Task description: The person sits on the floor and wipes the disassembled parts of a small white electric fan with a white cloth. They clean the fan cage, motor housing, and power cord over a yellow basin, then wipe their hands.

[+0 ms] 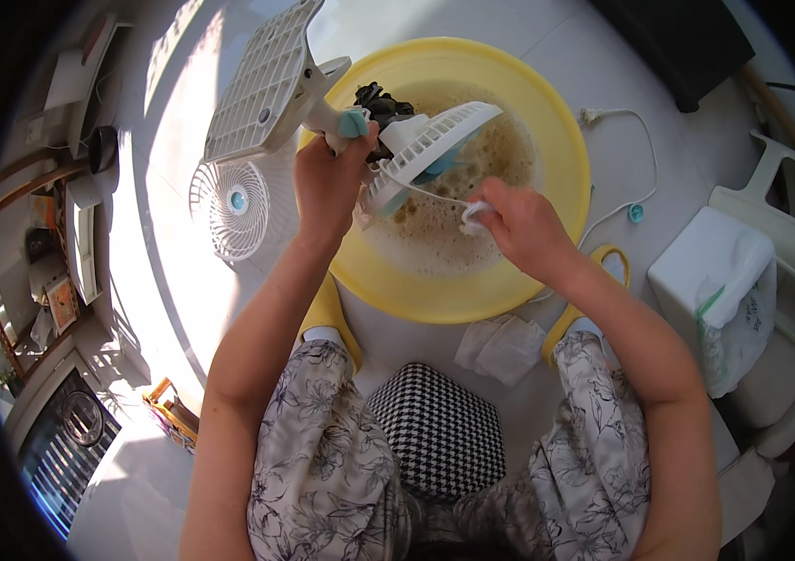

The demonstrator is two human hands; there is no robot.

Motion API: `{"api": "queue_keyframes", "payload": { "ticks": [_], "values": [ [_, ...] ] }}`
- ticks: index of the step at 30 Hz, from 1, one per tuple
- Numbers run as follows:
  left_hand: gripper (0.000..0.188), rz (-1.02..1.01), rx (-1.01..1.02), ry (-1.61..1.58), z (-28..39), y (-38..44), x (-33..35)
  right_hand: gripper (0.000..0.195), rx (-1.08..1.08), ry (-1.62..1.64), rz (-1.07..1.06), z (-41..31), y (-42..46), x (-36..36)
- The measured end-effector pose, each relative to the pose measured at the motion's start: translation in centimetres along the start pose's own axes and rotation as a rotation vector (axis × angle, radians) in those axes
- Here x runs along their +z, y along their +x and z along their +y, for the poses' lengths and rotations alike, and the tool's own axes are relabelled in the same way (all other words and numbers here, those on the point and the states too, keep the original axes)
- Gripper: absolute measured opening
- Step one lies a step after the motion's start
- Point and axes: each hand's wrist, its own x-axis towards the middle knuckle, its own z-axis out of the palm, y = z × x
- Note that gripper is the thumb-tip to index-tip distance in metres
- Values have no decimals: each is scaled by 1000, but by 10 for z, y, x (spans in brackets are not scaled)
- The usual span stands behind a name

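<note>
A white electric fan is held over a yellow plastic basin (565,168) of foamy brownish water. My left hand (334,168) grips the fan's neck near a teal knob (352,123); the ribbed underside of its base (257,84) faces up at the upper left. The fan's open white rim (432,147), with teal blades (443,165) inside, tilts down towards the water. A dark crumpled thing, perhaps a cloth or bag, is behind the fan's neck. My right hand (527,224) pinches a white cloth or tissue (476,216) around the fan's white cord (429,194).
A round white fan grille (237,210) rests on the sunlit floor at the left. Right of the basin lie a power cord with a plug (595,114) and a teal cap (635,212). White cloths (502,347) lie near my feet. A plastic bag (737,315) and a chair (783,189) are at the right.
</note>
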Motion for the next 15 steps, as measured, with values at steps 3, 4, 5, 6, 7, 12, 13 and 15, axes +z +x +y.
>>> {"api": "queue_keyframes", "payload": {
  "ticks": [3,4,5,6,7,12,13,15],
  "values": [
    [28,-38,-2,133,0,8,-1,11,35,1,-22,-3,2,-1],
    [29,-36,-3,133,1,8,-1,11,47,10,-14,-2,3,0],
    [29,-35,-4,134,1,8,-1,10,59,19,-6,0,3,2],
    [30,-37,-5,134,0,8,0,10,74,27,3,2,2,4],
    [30,-35,3,147,0,8,1,10,69,19,3,2,3,4],
    [29,-66,49,76,-3,11,-4,9,-7,2,19,6,7,5],
    [30,-70,44,81,-3,10,-4,9,-2,14,19,7,7,6],
    [32,-81,34,93,-2,8,-5,9,8,41,20,7,6,8]
  ]
}}
